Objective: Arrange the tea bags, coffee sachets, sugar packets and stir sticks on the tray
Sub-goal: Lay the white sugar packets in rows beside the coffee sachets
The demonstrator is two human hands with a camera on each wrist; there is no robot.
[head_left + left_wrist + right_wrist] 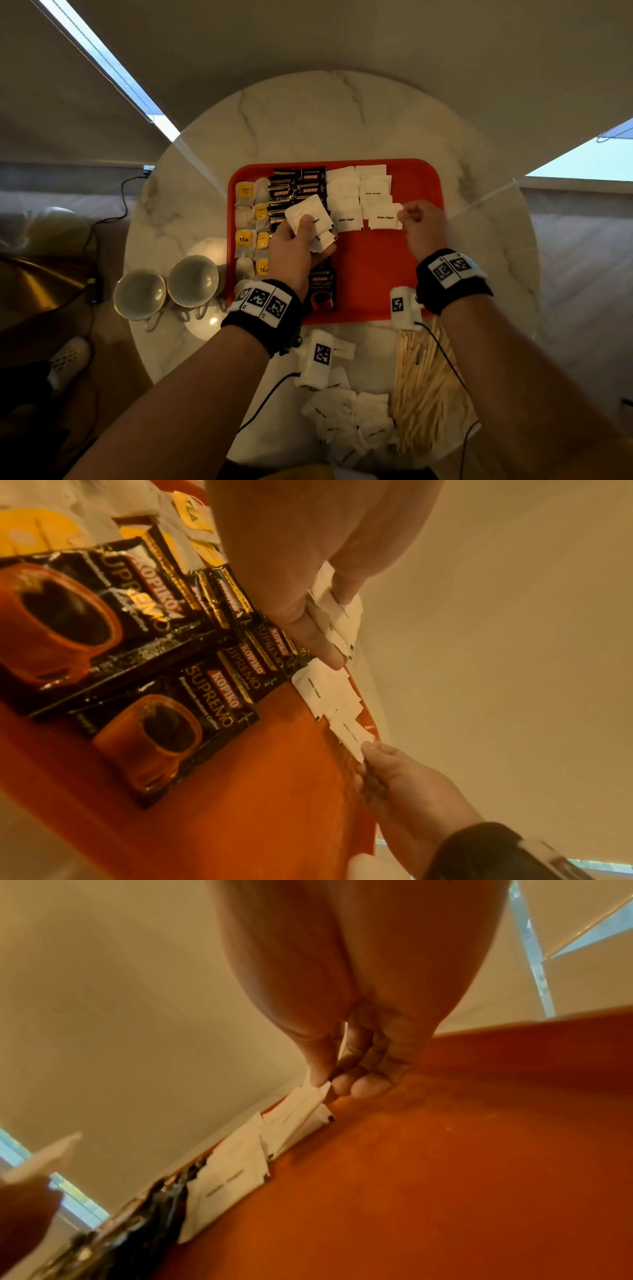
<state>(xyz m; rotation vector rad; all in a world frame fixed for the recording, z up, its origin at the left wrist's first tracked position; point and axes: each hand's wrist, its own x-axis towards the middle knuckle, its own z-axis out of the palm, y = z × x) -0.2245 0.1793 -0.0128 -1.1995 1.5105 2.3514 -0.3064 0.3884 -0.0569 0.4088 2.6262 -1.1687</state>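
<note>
Sugar packets (359, 195) lie in two overlapping columns at the far middle of the red tray (421, 178), right of the black coffee sachets (296, 186); tea bags (248, 219) fill the tray's left edge. The right hand (424, 228) pinches the right edge of the nearest packet (385, 216) in the right column, thumb against curled fingers (363, 1087). The left hand (294, 251) grips a small stack of packets (310, 219) above the sachets, thumb on top. Loose packets (346, 414) and stir sticks (423, 387) lie on the marble table (308, 113), near side of the tray. Two cups (168, 287) stand at its left.
</note>
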